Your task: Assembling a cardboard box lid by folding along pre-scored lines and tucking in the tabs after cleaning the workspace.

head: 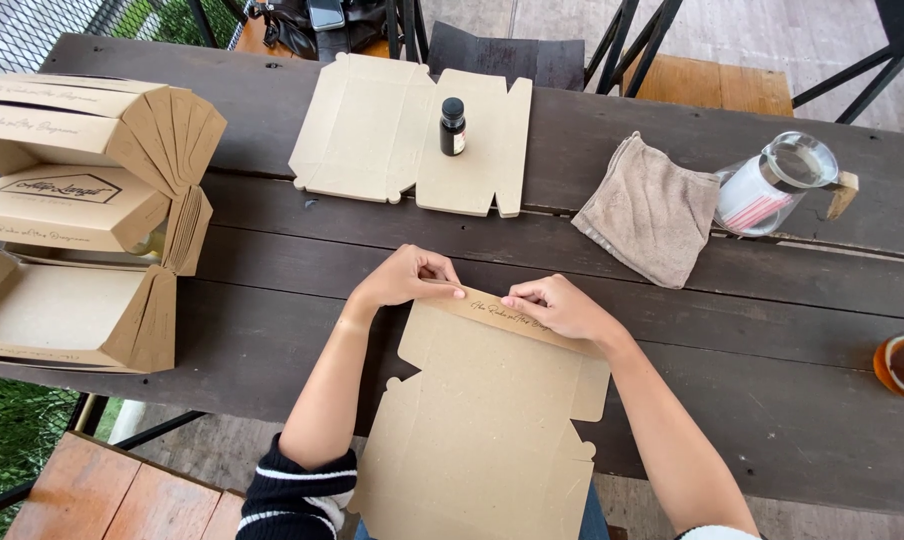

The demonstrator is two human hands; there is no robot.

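Both the left hand (404, 277) and right hand (562, 306) were pinching the far flap of a flat brown cardboard box blank (482, 420), barely started, while three finished brown boxes (77, 210) sat stacked off to the left.

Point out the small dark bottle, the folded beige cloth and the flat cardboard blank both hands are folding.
small dark bottle (453, 128), head view, on its body.
folded beige cloth (649, 210), head view, on its middle.
flat cardboard blank (487, 420), head view, on its bare centre panel.

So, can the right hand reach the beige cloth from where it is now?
Probably yes: the right hand rests on the flat cardboard sheet, and only bare table lies between it and the beige cloth.
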